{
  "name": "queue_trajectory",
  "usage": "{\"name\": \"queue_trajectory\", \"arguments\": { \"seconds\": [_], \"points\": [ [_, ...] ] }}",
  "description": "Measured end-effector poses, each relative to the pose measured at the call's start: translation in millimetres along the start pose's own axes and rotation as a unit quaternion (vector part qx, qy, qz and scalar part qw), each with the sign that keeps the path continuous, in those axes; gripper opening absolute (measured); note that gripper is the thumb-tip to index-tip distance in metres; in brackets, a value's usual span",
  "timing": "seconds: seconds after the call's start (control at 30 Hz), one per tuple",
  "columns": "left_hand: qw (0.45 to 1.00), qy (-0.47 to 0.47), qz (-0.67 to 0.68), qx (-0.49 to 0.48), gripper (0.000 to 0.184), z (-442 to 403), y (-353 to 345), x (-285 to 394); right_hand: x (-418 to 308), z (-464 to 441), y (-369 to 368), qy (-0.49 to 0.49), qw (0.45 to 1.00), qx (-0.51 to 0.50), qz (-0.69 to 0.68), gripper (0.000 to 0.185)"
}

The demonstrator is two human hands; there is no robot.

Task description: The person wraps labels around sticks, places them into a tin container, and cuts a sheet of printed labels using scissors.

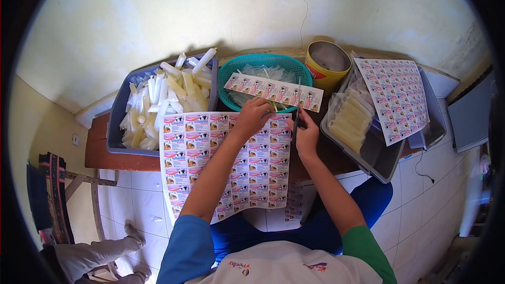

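A large printed label sheet (176, 179) with rows of small pink and white labels hangs over my lap. My left hand (253, 118) is closed at its upper edge, fingertips pinching the paper. In my right hand (306, 135) is a pair of scissors (295, 126), dark-handled, held beside the sheet's upper right corner; the blades are hard to make out. A cut label strip (273, 92) lies across the teal basket (231, 66), just beyond both hands. Under it in the basket are clear plastic pieces.
At left, a grey tub (117, 126) is heaped with filled pale plastic tubes (167, 92). A yellow bucket (322, 73) stands behind the basket. On the right, a grey crate (386, 165) holds bagged yellowish tubes (351, 121), with another label sheet (394, 97) on top. Another person's legs (100, 250) show lower left.
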State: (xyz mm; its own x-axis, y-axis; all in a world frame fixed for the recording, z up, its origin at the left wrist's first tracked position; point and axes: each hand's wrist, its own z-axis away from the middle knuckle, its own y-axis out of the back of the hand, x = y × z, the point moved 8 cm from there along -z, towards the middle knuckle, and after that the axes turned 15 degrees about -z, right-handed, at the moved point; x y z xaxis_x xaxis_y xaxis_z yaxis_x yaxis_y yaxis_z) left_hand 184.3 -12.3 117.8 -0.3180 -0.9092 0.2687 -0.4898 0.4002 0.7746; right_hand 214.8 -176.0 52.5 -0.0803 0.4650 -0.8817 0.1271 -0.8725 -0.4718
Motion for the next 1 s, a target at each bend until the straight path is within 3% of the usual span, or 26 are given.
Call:
{"name": "queue_trajectory", "arguments": {
  "seconds": [0.13,0.17,0.23,0.3,0.4,0.6,0.93,1.0],
  "points": [
    [0.999,0.029,0.030,-0.032,0.010,-2.3,-2.5,-2.0,-9.1,14.3,7.3,-0.061,0.995,0.058,0.051,0.058],
    [0.997,0.038,0.045,-0.043,0.009,-3.4,-3.7,-2.6,-7.6,8.9,11.7,0.028,0.996,0.045,0.066,0.058],
    [0.996,0.047,0.058,-0.054,0.009,-6.2,-2.5,-0.2,-21.6,6.5,6.8,0.118,0.989,0.031,0.080,0.058],
    [0.991,0.080,0.087,-0.061,0.008,-7.1,-1.8,-0.6,-5.3,2.3,6.6,-0.033,0.998,0.031,0.038,0.057],
    [0.988,0.116,0.100,-0.040,0.006,-7.0,4.2,-2.9,-18.2,13.6,-1.0,-0.094,0.994,-0.016,0.052,0.051],
    [0.986,0.140,0.090,-0.007,0.005,-11.2,17.6,-8.9,-14.0,69.9,17.3,-0.146,0.988,-0.048,0.029,0.037],
    [0.975,0.195,0.108,0.022,0.007,-9.6,18.0,-7.3,-24.6,92.9,27.4,-0.178,0.980,-0.079,0.031,0.036],
    [0.972,0.202,0.109,0.039,0.007,-9.5,19.6,-9.1,-25.8,95.3,23.1,-0.228,0.969,-0.087,-0.035,0.037]
  ]
}}
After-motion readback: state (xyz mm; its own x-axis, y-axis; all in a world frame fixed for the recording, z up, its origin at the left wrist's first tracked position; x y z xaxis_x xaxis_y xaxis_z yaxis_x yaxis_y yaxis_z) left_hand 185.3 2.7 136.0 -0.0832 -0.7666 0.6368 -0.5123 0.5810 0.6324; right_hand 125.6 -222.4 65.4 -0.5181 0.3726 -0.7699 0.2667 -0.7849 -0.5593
